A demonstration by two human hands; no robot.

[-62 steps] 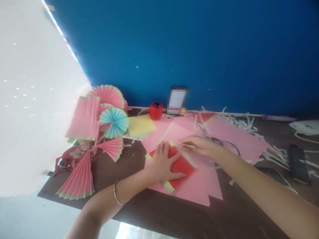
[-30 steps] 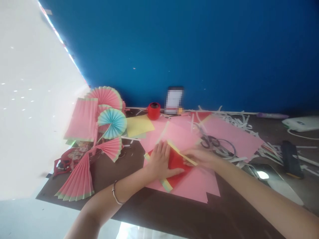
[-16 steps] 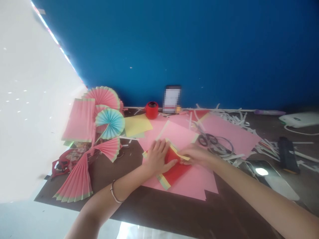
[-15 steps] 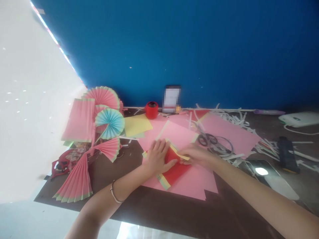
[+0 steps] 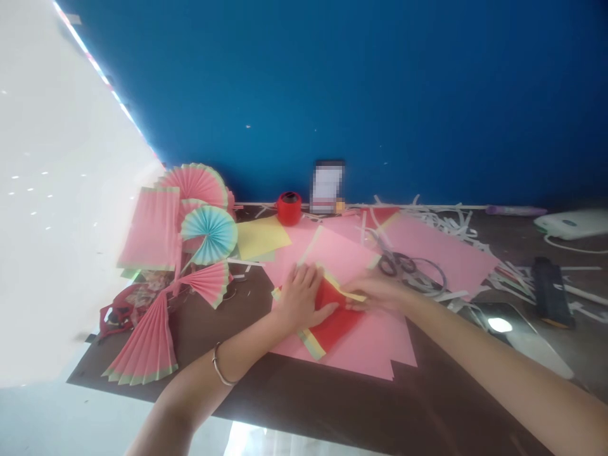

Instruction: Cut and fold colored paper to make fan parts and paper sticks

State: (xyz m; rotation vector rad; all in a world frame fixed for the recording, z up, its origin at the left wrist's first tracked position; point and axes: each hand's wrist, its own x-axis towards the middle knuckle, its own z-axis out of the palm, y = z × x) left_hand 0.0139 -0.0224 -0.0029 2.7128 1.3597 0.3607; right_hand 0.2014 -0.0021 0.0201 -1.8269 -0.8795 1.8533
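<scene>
My left hand (image 5: 300, 300) lies flat with fingers spread on a sheet of red paper (image 5: 334, 330) that has yellow and pale green edges. My right hand (image 5: 374, 291) has its fingers closed on the red paper's right side, where a yellow edge lifts into a narrow strip. The fingertips of that hand are partly hidden and a little blurred. Beneath the red paper lie several pink sheets (image 5: 349, 364), spread over the dark table (image 5: 228, 386). Scissors (image 5: 396, 263) with black handles rest on the pink paper just beyond my right hand.
At the left stand pleated paper fans in pink (image 5: 142, 342) and light blue (image 5: 208, 235). A yellow sheet (image 5: 263, 238) and a red container (image 5: 289, 210) sit farther back. White paper strips (image 5: 446, 223), a phone (image 5: 527, 339) and a black object (image 5: 551, 291) lie to the right.
My right hand has shifted slightly to the right along with the lifted yellow edge. My left hand keeps its place on the red paper. The view has moved a little.
</scene>
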